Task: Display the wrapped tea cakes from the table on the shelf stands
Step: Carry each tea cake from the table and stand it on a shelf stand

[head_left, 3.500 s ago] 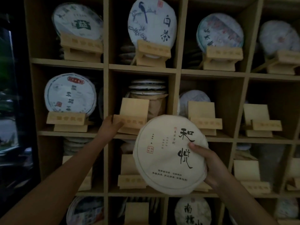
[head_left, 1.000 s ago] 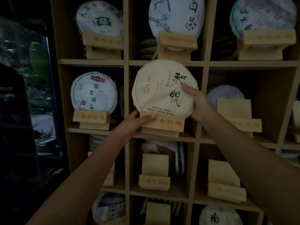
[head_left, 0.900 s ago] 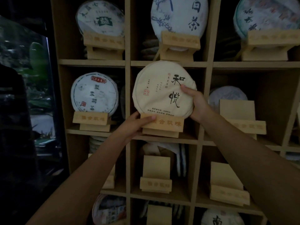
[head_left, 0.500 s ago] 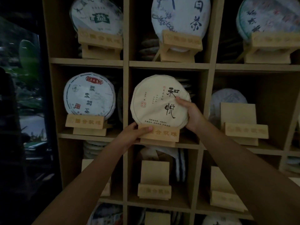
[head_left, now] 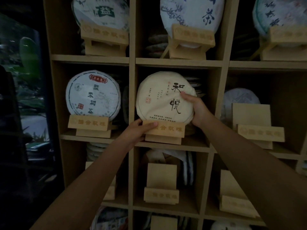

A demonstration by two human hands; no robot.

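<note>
A cream paper-wrapped tea cake (head_left: pixel 159 98) with black calligraphy stands upright on a wooden stand (head_left: pixel 167 131) in the middle cubby of the shelf. My right hand (head_left: pixel 194 108) grips the cake's right edge, thumb across its face. My left hand (head_left: pixel 137 130) holds the left end of the stand, thumb lying along its front lip. Behind the cake, a stack of flat cakes shows partly.
The wooden shelf (head_left: pixel 176 63) has cubbies all around. Displayed cakes fill the left cubby (head_left: pixel 93 95) and the top row (head_left: pixel 191 15). Bare stands sit to the right (head_left: pixel 255 125), below (head_left: pixel 162 185) and lower right (head_left: pixel 234 196). A dark glass pane is at left.
The cake rose from chest height into the middle cubby and settled down onto the stand. My left hand moved onto the stand's front lip. The camera has drawn closer.
</note>
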